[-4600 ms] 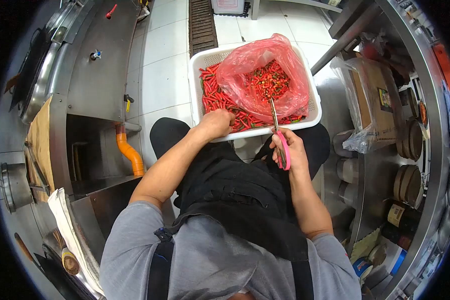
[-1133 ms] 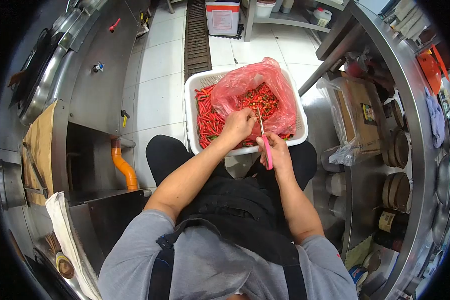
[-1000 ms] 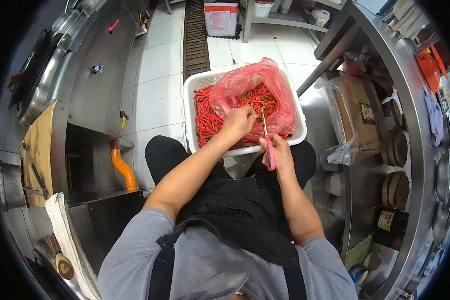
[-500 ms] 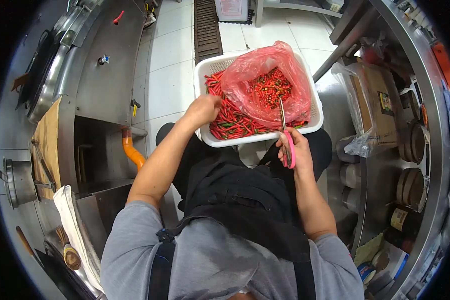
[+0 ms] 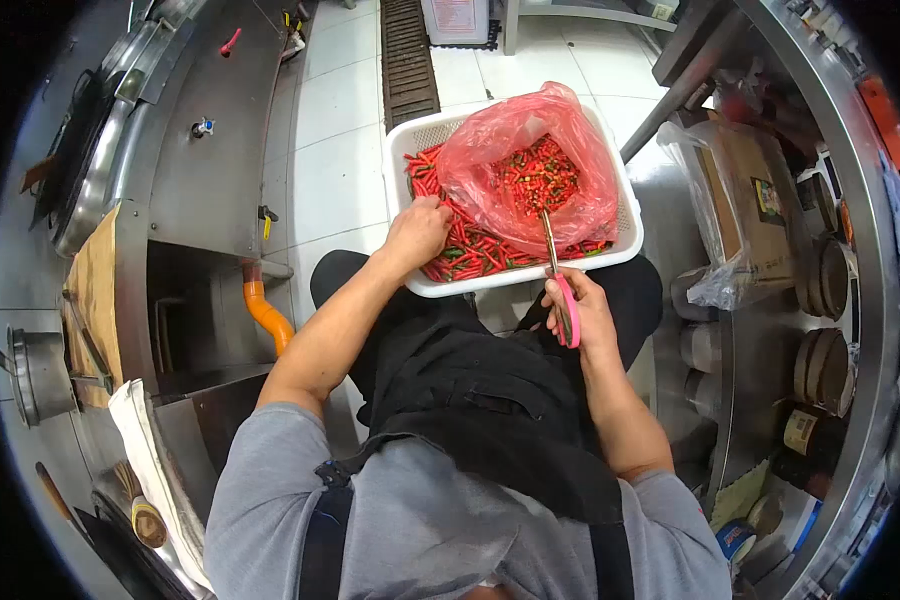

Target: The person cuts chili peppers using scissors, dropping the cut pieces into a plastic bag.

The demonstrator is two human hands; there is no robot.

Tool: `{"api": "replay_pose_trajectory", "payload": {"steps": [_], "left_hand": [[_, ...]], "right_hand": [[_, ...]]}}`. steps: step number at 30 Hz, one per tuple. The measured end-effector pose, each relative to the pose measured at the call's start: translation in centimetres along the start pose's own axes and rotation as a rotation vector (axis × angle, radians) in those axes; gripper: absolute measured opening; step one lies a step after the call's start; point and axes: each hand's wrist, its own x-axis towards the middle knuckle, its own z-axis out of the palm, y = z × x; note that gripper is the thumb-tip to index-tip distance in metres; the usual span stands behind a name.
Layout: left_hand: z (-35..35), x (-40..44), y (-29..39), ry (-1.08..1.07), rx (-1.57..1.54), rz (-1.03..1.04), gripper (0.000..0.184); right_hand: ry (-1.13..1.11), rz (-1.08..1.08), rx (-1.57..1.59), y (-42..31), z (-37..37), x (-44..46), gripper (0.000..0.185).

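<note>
A white basket sits across my knees, holding many red chili peppers with a few green ones. On top of them lies an open pink plastic bag with short cut chili pieces inside. My right hand grips pink-handled scissors, their blades pointing over the bag's near rim. At the basket's left side, my left hand reaches onto the whole chilies with curled fingers. Its fingertips are partly hidden, so what they hold cannot be made out.
A steel counter with a valve stands to the left, above an orange pipe. A steel shelf to the right carries a plastic-wrapped cardboard box and stacked containers. A floor drain grate runs ahead over white tiles.
My left hand has moved down onto the chilies at the basket's left. The scissors have drawn back slightly toward me and tilted left. The view has shifted a little.
</note>
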Motion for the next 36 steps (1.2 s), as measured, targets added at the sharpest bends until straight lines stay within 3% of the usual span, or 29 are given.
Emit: {"api": "replay_pose_trajectory", "payload": {"steps": [2,3,5,6,12,17,20,22,28,36], "left_hand": [[-1.1,0.2,-0.2,0.081,-0.337,-0.056,0.013],[-1.5,0.3,0.1,0.080,-0.336,-0.053,0.013],[-2.2,0.2,0.8,-0.142,-1.037,-0.384,0.015],[-4.8,0.1,2.8,-0.267,-1.082,-0.453,0.016],[-4.3,-0.4,6.8,-0.304,-1.295,-0.333,0.019],[-3.5,0.1,7.9,-0.346,-1.258,-0.306,0.021],[-3.6,0.4,8.4,-0.308,-1.299,-0.332,0.021],[-2.9,0.4,8.4,-0.130,-1.227,-0.287,0.019],[-2.5,1.7,7.7,-0.104,-1.197,-0.460,0.018],[-1.8,2.6,7.8,-0.007,-1.126,-0.421,0.016]], "right_hand": [[-0.009,-0.001,0.012,-0.2,-0.1,-0.2,0.045],[-0.025,0.001,0.023,-0.2,-0.1,-0.3,0.046],[-0.055,-0.027,-0.025,0.3,0.3,0.0,0.046],[-0.085,-0.054,-0.075,0.4,0.6,0.1,0.047],[-0.183,-0.101,-0.072,0.0,2.5,0.6,0.050],[-0.166,-0.141,-0.087,-0.6,1.9,1.6,0.049],[-0.129,-0.147,-0.055,-1.1,1.9,1.9,0.047],[-0.132,-0.144,-0.039,-1.5,1.8,2.1,0.046],[-0.047,-0.114,-0.052,-2.8,2.1,1.6,0.046],[-0.053,-0.141,-0.086,-1.0,1.3,2.3,0.057]]}}
